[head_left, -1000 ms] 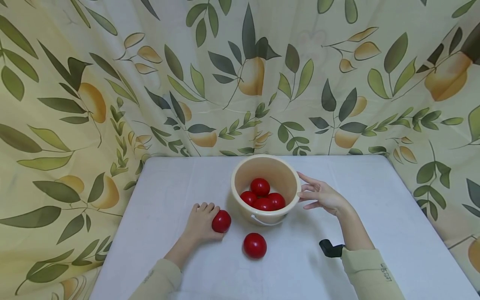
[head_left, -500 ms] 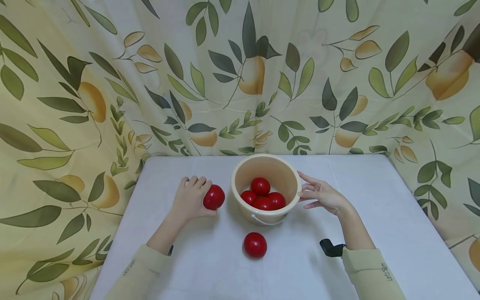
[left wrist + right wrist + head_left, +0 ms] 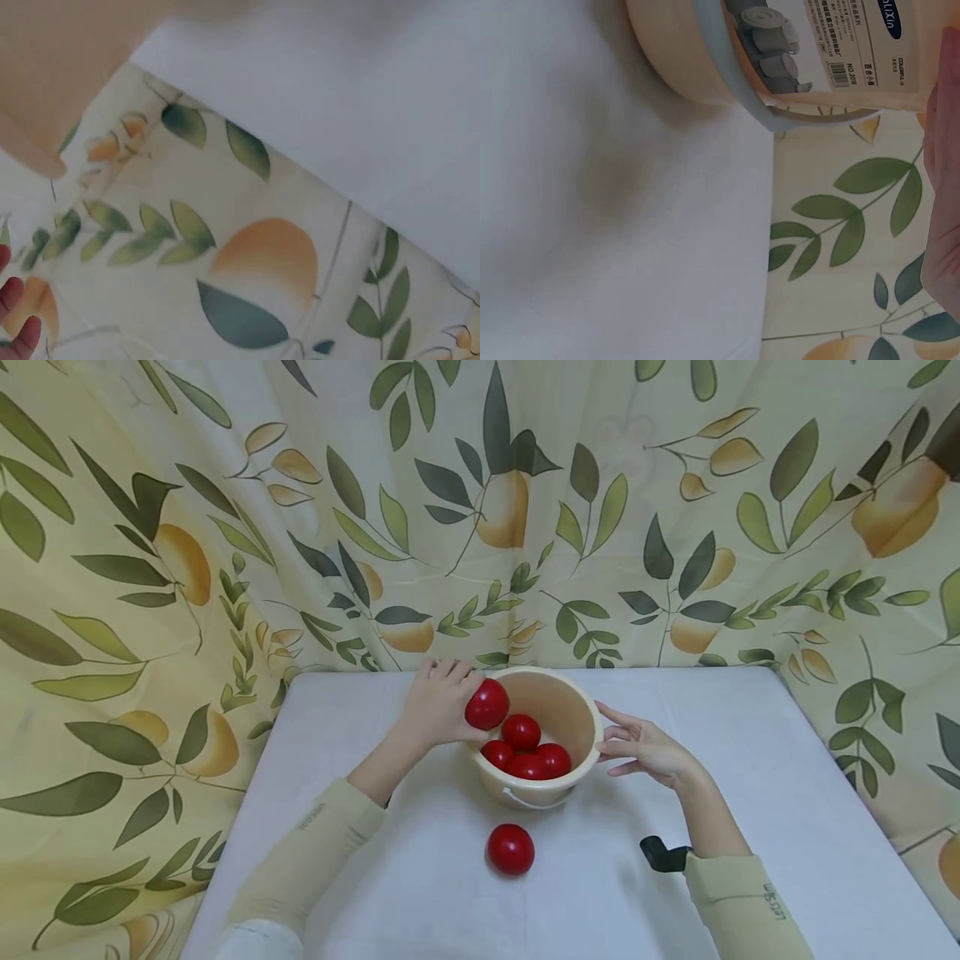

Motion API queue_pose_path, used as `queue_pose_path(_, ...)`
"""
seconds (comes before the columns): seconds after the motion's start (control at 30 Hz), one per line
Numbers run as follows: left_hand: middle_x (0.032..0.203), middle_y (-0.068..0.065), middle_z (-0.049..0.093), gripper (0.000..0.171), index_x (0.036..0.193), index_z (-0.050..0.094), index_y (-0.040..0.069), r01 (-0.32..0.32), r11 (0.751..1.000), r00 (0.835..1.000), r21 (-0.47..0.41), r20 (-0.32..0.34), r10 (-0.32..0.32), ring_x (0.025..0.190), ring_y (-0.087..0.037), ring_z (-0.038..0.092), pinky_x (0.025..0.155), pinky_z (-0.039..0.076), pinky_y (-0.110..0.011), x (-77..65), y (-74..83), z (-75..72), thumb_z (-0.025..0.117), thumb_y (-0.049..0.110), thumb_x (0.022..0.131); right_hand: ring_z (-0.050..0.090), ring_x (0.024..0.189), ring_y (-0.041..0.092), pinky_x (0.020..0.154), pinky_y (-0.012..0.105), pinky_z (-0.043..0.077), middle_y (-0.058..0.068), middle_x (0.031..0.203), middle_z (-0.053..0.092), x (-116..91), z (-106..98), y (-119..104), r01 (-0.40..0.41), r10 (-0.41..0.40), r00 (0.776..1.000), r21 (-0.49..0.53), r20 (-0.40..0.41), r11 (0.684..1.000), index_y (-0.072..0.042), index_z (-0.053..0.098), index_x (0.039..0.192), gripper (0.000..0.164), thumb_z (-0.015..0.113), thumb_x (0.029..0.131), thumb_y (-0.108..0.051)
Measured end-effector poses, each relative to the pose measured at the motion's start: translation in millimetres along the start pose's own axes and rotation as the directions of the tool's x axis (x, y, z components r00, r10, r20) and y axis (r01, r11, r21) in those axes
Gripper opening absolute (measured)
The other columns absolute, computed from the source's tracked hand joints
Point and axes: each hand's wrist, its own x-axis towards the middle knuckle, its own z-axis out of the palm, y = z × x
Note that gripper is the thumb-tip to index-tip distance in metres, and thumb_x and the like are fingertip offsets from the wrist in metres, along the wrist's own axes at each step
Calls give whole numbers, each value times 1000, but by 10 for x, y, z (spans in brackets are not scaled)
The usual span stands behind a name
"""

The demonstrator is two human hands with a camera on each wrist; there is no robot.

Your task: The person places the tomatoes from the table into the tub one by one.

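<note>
My left hand (image 3: 440, 703) grips a glossy red ball (image 3: 487, 704) at the left rim of a cream bucket (image 3: 498, 789). Only fingertips (image 3: 22, 337) of that hand show in the left wrist view. Inside the bucket lie several like balls, one red ball (image 3: 521, 732) behind the others. With its fingers spread and loosely bent, my right hand (image 3: 651, 752) touches the bucket's right side; the right wrist view shows it next to the bucket's printed label (image 3: 855, 45). Another red ball (image 3: 511, 850) rests on the table in front of the bucket.
The bucket's pale handle (image 3: 532, 804) hangs down at its front. A white cloth covers the table (image 3: 750, 735). Behind it and at both sides hangs a curtain (image 3: 315, 527) with leaves and fruit. A black strap piece (image 3: 663, 855) sticks out at my right wrist.
My left hand has lifted the red ball and carried it first back and left, then right to the bucket's rim. My right hand and the bucket stay in place.
</note>
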Motion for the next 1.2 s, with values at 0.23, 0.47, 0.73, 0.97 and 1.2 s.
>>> queue_pose_path(0.23, 119, -1, 52, 71, 120, 49, 21, -21, 1000, 979, -17, 205, 24, 111, -20, 45, 93, 38, -43, 329, 299, 206, 65, 62, 64, 67, 83, 17, 70, 37, 54, 8, 98, 61, 1, 15, -15, -6, 6, 1000, 6, 2, 1000, -13, 16, 147, 77, 63, 86, -14)
queue_pose_path(0.47, 124, 1, 48, 73, 123, 47, 23, -79, 997, 951, -13, 298, 79, 116, -18, 38, 99, 33, -45, 478, 535, 477, 64, 64, 66, 67, 83, 17, 69, 37, 54, 5, 95, 62, 15, 15, -8, 2, -2, 1000, 3, 5, 1000, -13, 16, 147, 77, 63, 86, -14)
queue_pose_path(0.73, 127, 2, 44, 75, 130, 41, 26, -149, 987, 902, 54, 417, 113, 118, -17, 35, 99, 31, -42, 586, 719, 667, 60, 66, 69, 67, 84, 17, 70, 38, 54, 19, 108, 58, 11, 6, 9, -2, 2, 1000, -8, -4, 1000, -13, 16, 147, 76, 62, 86, -17)
queue_pose_path(0.97, 129, 2, 42, 77, 132, 38, 28, -169, 981, 865, 95, 492, 101, 119, -18, 34, 98, 31, -41, 646, 817, 763, 65, 63, 69, 67, 84, 18, 70, 37, 54, 18, 107, 58, 11, 1, 14, 6, -6, 1000, -5, 2, 1000, -14, 16, 147, 76, 63, 86, -17)
queue_pose_path(1.2, 130, 3, 40, 79, 133, 32, 29, -208, 965, 843, 159, 529, 95, 119, -17, 34, 98, 31, -39, 664, 877, 812, 63, 64, 69, 67, 84, 17, 70, 38, 54, 12, 101, 60, 12, -21, 33, 9, -9, 1000, -6, 6, 1000, -14, 15, 147, 76, 62, 87, -16)
